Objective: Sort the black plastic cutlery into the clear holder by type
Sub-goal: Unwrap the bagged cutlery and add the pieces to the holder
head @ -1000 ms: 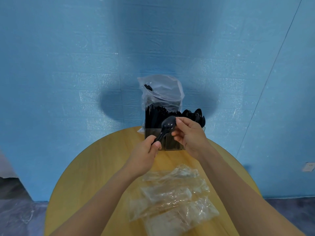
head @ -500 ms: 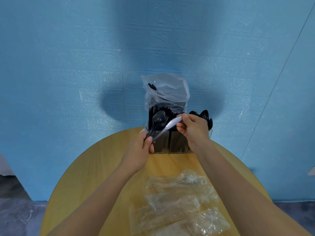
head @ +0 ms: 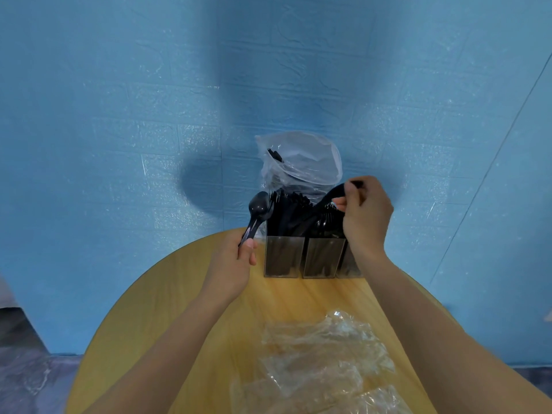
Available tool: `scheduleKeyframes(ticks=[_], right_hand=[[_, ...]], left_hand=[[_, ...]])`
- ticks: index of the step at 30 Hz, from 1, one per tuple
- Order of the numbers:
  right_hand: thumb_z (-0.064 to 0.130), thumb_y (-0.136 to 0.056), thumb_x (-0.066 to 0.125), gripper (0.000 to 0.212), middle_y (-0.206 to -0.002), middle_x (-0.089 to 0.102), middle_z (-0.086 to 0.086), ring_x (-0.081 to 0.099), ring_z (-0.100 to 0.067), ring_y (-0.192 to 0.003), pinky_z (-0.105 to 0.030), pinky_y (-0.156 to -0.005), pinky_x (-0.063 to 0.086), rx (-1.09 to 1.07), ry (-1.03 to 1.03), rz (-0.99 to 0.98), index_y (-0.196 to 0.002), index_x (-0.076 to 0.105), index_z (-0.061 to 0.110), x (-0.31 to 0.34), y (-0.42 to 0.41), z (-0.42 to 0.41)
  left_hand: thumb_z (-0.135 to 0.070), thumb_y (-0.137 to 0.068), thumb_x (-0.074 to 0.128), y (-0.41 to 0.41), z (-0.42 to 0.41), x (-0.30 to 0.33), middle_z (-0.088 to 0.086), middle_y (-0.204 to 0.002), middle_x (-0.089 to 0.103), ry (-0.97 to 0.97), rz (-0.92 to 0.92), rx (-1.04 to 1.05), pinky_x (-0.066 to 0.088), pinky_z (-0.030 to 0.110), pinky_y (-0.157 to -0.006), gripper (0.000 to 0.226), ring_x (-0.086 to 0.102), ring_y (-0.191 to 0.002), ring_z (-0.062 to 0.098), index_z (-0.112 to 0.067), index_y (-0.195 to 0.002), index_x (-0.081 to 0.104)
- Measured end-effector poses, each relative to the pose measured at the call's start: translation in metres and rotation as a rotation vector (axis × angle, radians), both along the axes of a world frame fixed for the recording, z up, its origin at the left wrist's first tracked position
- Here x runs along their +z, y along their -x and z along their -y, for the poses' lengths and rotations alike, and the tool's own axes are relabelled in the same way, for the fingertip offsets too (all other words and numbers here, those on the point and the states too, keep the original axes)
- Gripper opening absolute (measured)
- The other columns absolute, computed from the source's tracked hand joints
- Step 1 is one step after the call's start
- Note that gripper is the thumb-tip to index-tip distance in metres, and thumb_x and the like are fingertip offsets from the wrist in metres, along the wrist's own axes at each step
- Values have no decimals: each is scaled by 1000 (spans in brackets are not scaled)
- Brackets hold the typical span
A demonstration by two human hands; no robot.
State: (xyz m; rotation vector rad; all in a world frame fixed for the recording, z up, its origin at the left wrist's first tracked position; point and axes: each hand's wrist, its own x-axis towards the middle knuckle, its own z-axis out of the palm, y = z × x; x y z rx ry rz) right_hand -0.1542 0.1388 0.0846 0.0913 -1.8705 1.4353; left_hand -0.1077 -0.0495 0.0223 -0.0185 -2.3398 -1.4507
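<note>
Nearest, empty clear wrappers (head: 322, 360) lie on the round table (head: 185, 294), below both forearms. Left hand (head: 231, 264) still pinches a black spoon (head: 259, 206) by the handle, bowl up, just left of the clear holder (head: 304, 258). Right hand (head: 366, 210), which a moment ago was at that spoon, has split off and now grips a second black piece (head: 334, 194) over the holder's right end, type unclear, so it's probably about to be slotted there; bag of cutlery (head: 301, 162) sits behind.
</note>
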Motion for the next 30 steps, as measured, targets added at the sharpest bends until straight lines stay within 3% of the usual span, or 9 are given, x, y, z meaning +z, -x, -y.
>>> scheduleKeyframes(ticks=[5,8,12,16,19,22,26,30], right_hand=[[12,-96,51,11,-81,64,-5,63,-7,-72,-7,-60,43,16,-283,2,-107,52,9,-18,6,18],[11,-94,56,16,-81,61,-6,62,-15,-74,-20,-64,46,7,-335,12,-107,46,10,-25,13,27],[10,-90,61,10,-84,57,1,55,-14,-81,-28,-73,46,2,-469,8,-100,61,6,-35,22,38],[8,-92,57,25,-99,58,-9,49,-24,-98,-31,-82,43,-18,-663,25,-115,66,5,-41,25,44],[15,-97,49,27,-104,61,-2,52,-11,-97,-19,-85,38,67,-399,40,-120,63,7,-36,9,41],[24,-99,47,23,-84,64,7,57,3,-71,-17,-68,47,300,-67,235,-108,65,13,-31,-7,34],[8,-94,55,15,-78,66,-2,60,-6,-68,-19,-66,51,480,311,376,-104,65,3,-29,-14,19],[3,-91,56,10,-81,65,-4,60,-11,-74,-22,-71,53,455,504,419,-90,66,7,-21,-16,-3]], left_hand=[[-20,-101,37,1,-6,2,-4,-68,52,-7,-17,-39,36,5,-52,21,46,-53,-1,-19,-92,56],[-19,-101,37,1,-9,3,-4,-66,52,-31,-24,-69,36,5,-51,21,46,-50,-7,-20,-91,56],[-19,-101,38,1,-12,3,-6,-64,51,-79,-27,-96,37,8,-51,22,45,-50,-6,-22,-88,55],[-19,-101,37,2,-15,2,-8,-61,51,-87,-33,-113,36,9,-50,23,45,-50,-3,-21,-87,55],[-19,-101,38,2,-17,0,-9,-61,51,-74,-41,-125,37,13,-53,22,44,-51,-2,-21,-87,56],[-18,-101,38,2,-24,-1,-9,-61,51,-55,-42,-170,37,19,-57,23,43,-51,0,-22,-86,55],[-17,-100,39,-2,-40,-4,-9,-58,51,-29,-34,-228,42,27,-63,25,46,-55,2,-25,-82,54],[-18,-101,38,-2,-50,-3,-8,-61,52,-33,-18,-242,42,24,-65,24,48,-59,4,-23,-84,55]])
